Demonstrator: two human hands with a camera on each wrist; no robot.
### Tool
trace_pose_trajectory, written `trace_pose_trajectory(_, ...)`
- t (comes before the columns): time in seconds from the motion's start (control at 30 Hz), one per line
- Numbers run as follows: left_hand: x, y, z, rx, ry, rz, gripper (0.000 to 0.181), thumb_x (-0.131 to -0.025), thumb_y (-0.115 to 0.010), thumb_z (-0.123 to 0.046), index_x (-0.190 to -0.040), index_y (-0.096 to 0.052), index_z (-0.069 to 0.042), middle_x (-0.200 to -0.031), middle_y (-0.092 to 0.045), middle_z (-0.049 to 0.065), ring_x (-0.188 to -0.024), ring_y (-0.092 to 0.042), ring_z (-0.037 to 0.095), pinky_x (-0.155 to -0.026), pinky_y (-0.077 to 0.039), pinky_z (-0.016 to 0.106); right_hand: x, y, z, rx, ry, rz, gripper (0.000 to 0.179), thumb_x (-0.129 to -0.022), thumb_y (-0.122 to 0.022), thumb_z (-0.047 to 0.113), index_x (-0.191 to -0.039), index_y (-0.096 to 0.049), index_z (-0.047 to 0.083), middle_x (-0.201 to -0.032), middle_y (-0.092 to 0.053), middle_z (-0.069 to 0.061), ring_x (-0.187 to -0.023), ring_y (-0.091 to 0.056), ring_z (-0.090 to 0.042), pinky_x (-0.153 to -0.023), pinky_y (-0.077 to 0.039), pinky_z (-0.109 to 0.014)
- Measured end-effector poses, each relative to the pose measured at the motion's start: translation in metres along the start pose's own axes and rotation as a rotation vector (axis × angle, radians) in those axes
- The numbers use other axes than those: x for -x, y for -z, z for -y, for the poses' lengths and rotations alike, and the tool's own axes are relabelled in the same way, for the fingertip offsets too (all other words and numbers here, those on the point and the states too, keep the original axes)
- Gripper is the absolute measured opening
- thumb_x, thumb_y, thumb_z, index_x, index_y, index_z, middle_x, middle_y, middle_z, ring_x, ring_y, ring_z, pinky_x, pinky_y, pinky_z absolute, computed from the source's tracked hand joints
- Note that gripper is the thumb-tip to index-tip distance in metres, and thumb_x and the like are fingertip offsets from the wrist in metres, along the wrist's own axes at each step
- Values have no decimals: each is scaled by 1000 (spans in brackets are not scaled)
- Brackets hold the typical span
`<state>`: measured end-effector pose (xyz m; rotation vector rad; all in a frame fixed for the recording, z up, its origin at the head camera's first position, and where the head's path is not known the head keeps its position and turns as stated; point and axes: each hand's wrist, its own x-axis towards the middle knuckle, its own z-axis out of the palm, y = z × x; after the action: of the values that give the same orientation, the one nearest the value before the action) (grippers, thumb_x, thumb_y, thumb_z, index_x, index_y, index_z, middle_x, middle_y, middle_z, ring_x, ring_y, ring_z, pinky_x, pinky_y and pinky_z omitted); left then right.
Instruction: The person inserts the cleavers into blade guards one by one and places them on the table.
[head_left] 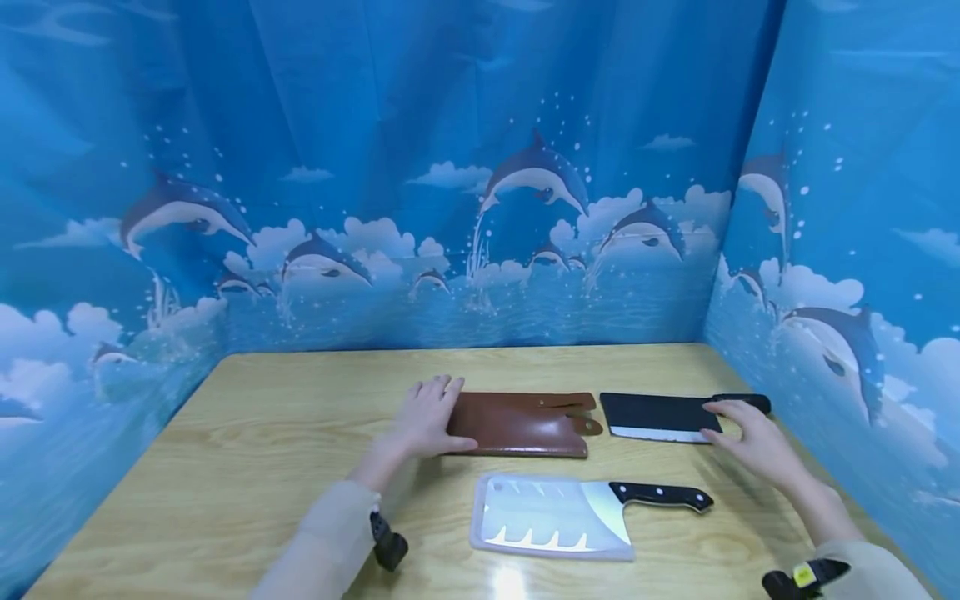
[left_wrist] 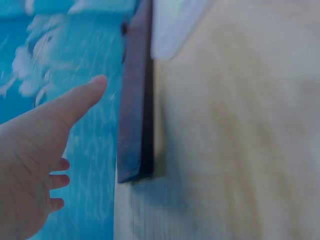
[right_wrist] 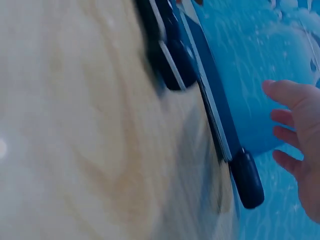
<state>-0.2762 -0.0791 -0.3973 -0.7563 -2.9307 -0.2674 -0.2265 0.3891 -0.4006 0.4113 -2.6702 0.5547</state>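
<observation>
A brown leather knife sheath (head_left: 517, 425) with a strap and snap tab lies flat near the table's middle. Over its left end hovers my left hand (head_left: 435, 421), fingers spread; in the left wrist view the thumb stands apart from the sheath (left_wrist: 136, 100). Right of the sheath lies a cleaver (head_left: 652, 414) with a black blade, bright edge and black handle (right_wrist: 248, 180). My right hand (head_left: 753, 442) is held above its handle end, fingers loosely bent, with a gap visible in the right wrist view. Neither hand holds anything.
Closer to me lies a second cleaver with a black riveted handle (head_left: 660, 495), its blade inside a translucent cover (head_left: 551, 517). Wood-grain table (head_left: 285, 467) runs to the left. Blue dolphin-print curtains (head_left: 450, 167) stand along the back and sides.
</observation>
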Motion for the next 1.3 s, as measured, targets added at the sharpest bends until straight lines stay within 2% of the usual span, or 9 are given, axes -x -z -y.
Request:
trace_pose_trajectory(0.07,-6,1,6,9,41,17,103,-71,-68,-60,-146,-24,-5,-145,-30,21,-133,-26,37,-107,-18,54,-6,6,-9,21,-57,17,45,-83,-68,16,-117,-54,-9,-114,-51,-32,-104,-44,-49,-82,-35,-62)
trace_pose_trajectory(0.17,-14,-3,10,19,69,68,107,-70,-67,-64,-147,-21,-5,-147,-26,20,-135,-22,36,-107,-17,53,-15,10,-21,26,-109,36,48,-85,-65,14,-122,-49,-12,-119,-46,-35,-108,-40,-53,-85,-32,-64)
trace_pose_trajectory(0.37,-24,-15,8,30,43,168,115,-65,-64,-71,-148,-17,-6,-149,-22,19,-136,-20,35,-107,-17,53,-24,11,-37,34,-195,134,53,-87,-59,14,-128,-41,-14,-125,-36,-40,-112,-32,-57,-88,-28,-66)
trace_pose_trajectory(0.57,-32,-17,-3,33,17,252,117,-62,-66,-72,-149,-17,-11,-150,-19,16,-137,-17,34,-109,-14,52,-25,8,-47,83,-176,220,55,-84,-58,11,-128,-39,-16,-126,-35,-41,-111,-32,-59,-89,-26,-69)
trace_pose_trajectory(0.77,-37,-17,-12,-34,29,352,119,-60,-63,-76,-150,-14,-15,-152,-16,14,-138,-14,32,-110,-13,49,-29,-2,-51,170,-157,267,56,-80,-59,10,-128,-42,-14,-127,-36,-40,-112,-33,-59,-86,-28,-70)
trace_pose_trajectory(0.87,-38,-17,-14,-58,46,365,119,-59,-63,-77,-150,-15,-16,-151,-19,13,-137,-16,32,-110,-14,48,-32,-5,-51,206,-153,285,55,-79,-59,8,-127,-43,-14,-128,-35,-39,-114,-33,-58,-86,-29,-71)
trace_pose_trajectory(1.07,-38,-17,-17,-31,78,342,121,-55,-67,-76,-148,-22,-13,-142,-31,15,-132,-28,31,-108,-21,46,-34,-8,-48,228,-149,317,51,-82,-55,4,-127,-42,-15,-130,-32,-39,-116,-30,-57,-89,-27,-70)
trace_pose_trajectory(1.2,-37,-20,-16,-13,80,332,123,-53,-68,-76,-147,-25,-11,-137,-35,16,-126,-34,32,-104,-29,45,-32,-9,-47,242,-148,314,47,-83,-51,-2,-127,-42,-16,-130,-32,-39,-117,-29,-57,-90,-26,-69)
trace_pose_trajectory(1.3,-35,-22,-15,-1,71,323,122,-53,-68,-76,-146,-26,-11,-134,-36,17,-122,-37,32,-100,-34,47,-30,-9,-50,233,-174,331,53,-80,-49,-7,-131,-37,-16,-133,-27,-39,-119,-25,-57,-91,-21,-71)
